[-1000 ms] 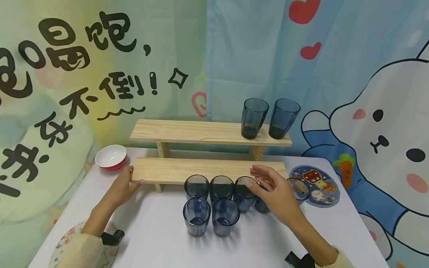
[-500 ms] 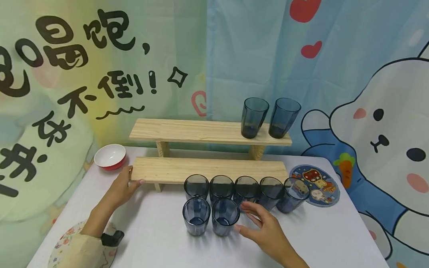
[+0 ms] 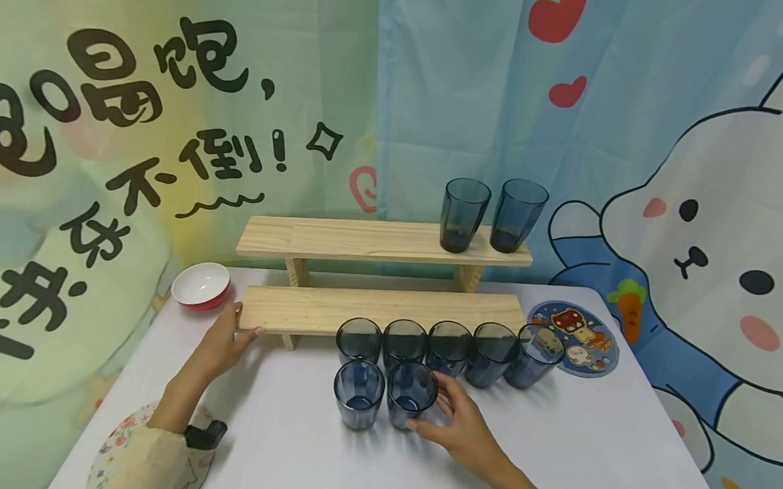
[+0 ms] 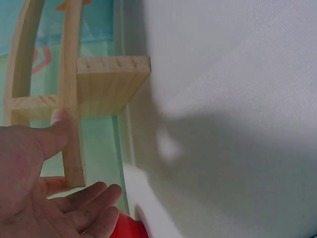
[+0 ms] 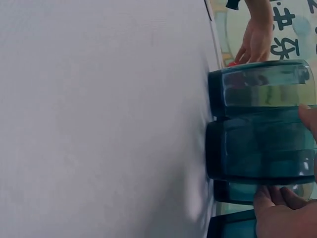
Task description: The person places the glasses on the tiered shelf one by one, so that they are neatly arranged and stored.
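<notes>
My left hand (image 3: 224, 345) grips the left end of the lower board of a two-tier wooden shelf (image 3: 375, 309). In the left wrist view its thumb lies on the board's edge, and the other fingers reach past the board's end. My right hand (image 3: 457, 426) holds a blue-tinted drinking glass (image 3: 411, 398), the right one of two in the front row. The thumb (image 5: 308, 119) is on one side of that glass and the fingers are on the other. It stands upright on the table, beside its twin (image 3: 357, 398).
A row of several more glasses (image 3: 491, 358) stands behind, along the shelf's front. Two glasses (image 3: 461, 215) stand on the upper board (image 3: 339, 238). A red-and-white bowl (image 3: 201, 286) is at the left, a cartoon mat (image 3: 587, 340) at the right, and a floral mat (image 3: 127, 437) under the left forearm.
My right hand has moved from the back row of glasses toward the front and left, and now holds the right front glass. The left hand has stayed on the shelf.
</notes>
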The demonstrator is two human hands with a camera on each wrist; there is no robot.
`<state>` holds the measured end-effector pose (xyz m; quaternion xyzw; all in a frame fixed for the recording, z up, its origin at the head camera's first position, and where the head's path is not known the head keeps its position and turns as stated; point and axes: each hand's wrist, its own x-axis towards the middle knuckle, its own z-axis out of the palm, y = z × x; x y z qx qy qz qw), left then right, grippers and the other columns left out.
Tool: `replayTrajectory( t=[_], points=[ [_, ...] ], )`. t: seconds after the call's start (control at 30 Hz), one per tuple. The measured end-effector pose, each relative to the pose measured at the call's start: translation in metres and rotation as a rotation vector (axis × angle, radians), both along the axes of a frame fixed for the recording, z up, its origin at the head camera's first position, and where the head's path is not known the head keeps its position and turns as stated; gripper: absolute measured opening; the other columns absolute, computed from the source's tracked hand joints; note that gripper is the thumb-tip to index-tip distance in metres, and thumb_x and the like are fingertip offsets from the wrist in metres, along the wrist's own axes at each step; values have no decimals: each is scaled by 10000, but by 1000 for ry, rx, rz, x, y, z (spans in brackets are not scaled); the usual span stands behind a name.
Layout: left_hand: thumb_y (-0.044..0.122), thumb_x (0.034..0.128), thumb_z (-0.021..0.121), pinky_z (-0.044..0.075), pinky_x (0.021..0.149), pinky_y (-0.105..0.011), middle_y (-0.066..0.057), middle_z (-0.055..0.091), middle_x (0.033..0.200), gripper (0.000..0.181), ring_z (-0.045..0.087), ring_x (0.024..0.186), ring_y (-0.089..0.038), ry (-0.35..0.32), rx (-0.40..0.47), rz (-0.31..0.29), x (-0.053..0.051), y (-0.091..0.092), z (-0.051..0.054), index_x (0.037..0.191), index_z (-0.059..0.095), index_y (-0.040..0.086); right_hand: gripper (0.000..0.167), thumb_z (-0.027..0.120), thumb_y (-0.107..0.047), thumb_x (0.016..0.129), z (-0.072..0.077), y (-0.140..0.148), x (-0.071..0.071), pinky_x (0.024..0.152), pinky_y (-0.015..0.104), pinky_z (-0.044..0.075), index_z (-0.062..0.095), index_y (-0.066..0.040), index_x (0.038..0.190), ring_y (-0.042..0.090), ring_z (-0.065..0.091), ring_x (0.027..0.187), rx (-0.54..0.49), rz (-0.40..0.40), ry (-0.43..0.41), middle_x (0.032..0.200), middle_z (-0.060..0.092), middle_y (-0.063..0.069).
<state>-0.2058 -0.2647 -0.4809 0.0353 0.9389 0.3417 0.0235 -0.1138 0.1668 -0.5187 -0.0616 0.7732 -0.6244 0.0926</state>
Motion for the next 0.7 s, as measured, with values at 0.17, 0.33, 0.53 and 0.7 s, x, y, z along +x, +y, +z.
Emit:
replayTrajectory(
  t=[0.17, 0.33, 0.53, 0.7],
  points=[
    [180, 1072, 626, 290, 1196, -684, -485, 336, 1521, 678, 326, 1461, -607, -4, -4, 0, -1, 0, -1, 1484, 241, -196, 831, 933, -146, 810, -5, -4, 0, 1240, 500, 295, 499, -74, 1515, 338, 430, 1497, -13, -2, 17, 1531, 523, 123],
    [205, 1077, 624, 294, 1190, -690, -486, 330, 1522, 699, 322, 1460, -611, -10, -10, 0, -2, -1, -1, 1489, 230, -198, 835, 939, -135, 792, -6, -5, 0, 1239, 487, 291, 513, -104, 1510, 333, 407, 1522, -3, -6, 31, 1548, 513, 102],
    [198, 1076, 621, 292, 1191, -691, -492, 327, 1520, 698, 321, 1459, -615, -6, -15, -2, -3, -2, -1, 1490, 227, -202, 850, 946, -184, 793, -8, -8, 1, 1235, 538, 303, 510, -123, 1520, 341, 416, 1519, 30, -17, 46, 1556, 516, 94],
    [186, 1075, 619, 280, 1204, -683, -487, 326, 1526, 690, 314, 1469, -607, -7, -6, 2, -2, -1, -3, 1493, 229, -200, 846, 950, -189, 789, -8, -9, 1, 1227, 518, 323, 521, -108, 1514, 342, 441, 1505, 50, -28, 63, 1543, 531, 90]
  ],
)
